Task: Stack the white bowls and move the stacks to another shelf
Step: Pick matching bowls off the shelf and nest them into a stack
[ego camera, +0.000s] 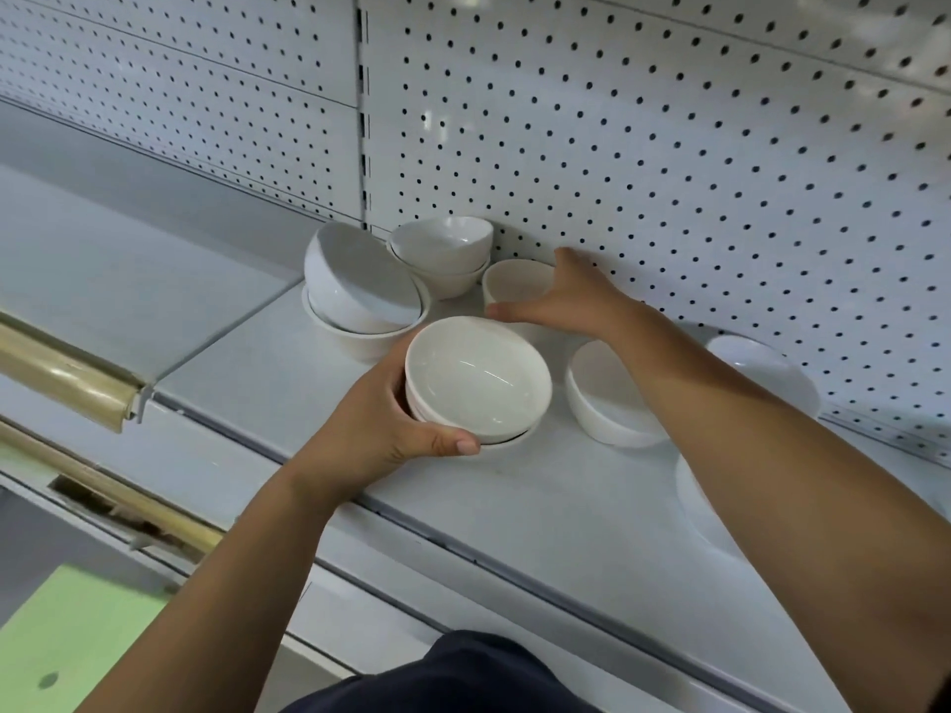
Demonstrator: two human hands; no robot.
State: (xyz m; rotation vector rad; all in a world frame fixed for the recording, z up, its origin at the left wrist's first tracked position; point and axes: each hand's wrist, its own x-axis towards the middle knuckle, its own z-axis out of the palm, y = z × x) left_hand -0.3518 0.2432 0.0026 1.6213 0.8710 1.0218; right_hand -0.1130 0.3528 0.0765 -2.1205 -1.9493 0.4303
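— What do we hold?
— Our left hand [391, 429] grips the stack [478, 378] on the shelf [514, 506]; our right hand [556, 301] rests, fingers straight, on the bowl [514, 283] at one o'clock
— Handling?
— Slippery, breakable, we judge; we cup the walls

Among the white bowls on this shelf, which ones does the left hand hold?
The nested bowl stack at the middle front. The left hand grips its side, thumb along the lower rim; it touches nothing else.

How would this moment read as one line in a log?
left hand: grips front bowl stack | right hand: open over back bowl | shelf: other stacks, loose bowls | step: stacking
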